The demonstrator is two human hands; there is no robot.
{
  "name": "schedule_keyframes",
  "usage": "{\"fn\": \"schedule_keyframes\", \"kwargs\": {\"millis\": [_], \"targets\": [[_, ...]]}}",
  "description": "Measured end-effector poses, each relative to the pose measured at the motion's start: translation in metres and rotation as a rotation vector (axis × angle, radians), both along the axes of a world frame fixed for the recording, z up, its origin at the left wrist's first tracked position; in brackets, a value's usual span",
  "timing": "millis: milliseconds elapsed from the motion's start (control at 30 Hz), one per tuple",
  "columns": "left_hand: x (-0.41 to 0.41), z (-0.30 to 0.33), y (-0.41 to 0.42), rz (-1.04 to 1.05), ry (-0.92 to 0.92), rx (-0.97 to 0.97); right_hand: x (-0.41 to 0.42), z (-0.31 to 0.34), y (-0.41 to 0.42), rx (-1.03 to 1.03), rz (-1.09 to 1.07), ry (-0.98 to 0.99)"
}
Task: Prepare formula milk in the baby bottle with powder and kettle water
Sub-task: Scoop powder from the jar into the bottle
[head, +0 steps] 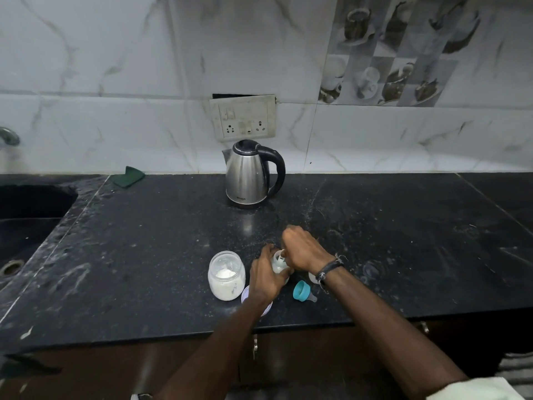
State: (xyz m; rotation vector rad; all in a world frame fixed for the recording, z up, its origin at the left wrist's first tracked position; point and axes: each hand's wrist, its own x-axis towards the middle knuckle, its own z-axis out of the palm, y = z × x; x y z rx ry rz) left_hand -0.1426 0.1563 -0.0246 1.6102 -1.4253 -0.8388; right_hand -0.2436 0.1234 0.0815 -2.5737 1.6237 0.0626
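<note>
A black counter (403, 241) is seen from above, with a tiled wall filling the upper half of the frame. At lower centre a small clear bottle (279, 265) is stood upright on the counter and is gripped around its body by the left hand (266, 277), whose fingers are curled about it. The right hand (302, 249) is held directly over the bottle's open mouth; its fingers are bunched together and pinch a small white scoop (281, 253) at the rim — what lies in the scoop cannot be made out. A dark band is worn on the right wrist.

Just left of the bottle an open jar (226, 275) of white powder is placed, and its lid (246, 295) is partly hidden beneath the left wrist. Below and right of the bottle a teal collar with teat (302, 291) is laid on its side. At centre frame, well behind the hands, a steel kettle (251, 174) with a black handle is set below a wall socket (243, 118). A green cloth (128, 176) lies at the wall, centre left — beside a dark sink (31, 203) at the left edge.
</note>
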Motion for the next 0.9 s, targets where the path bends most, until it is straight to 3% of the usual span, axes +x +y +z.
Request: {"fn": "schedule_keyframes", "kwargs": {"millis": [100, 600, 900], "targets": [[-0.001, 0.001, 0.000, 0.008, -0.003, -0.006, -0.001, -0.005, 0.003, -0.057, 0.028, 0.018], [0.003, 0.000, 0.001, 0.000, 0.000, -0.050, 0.004, -0.009, -0.006, 0.118, -0.122, -0.126], [0.003, -0.002, -0.001, -0.001, -0.007, -0.039, 0.008, -0.006, -0.003, 0.114, -0.136, -0.161]]}}
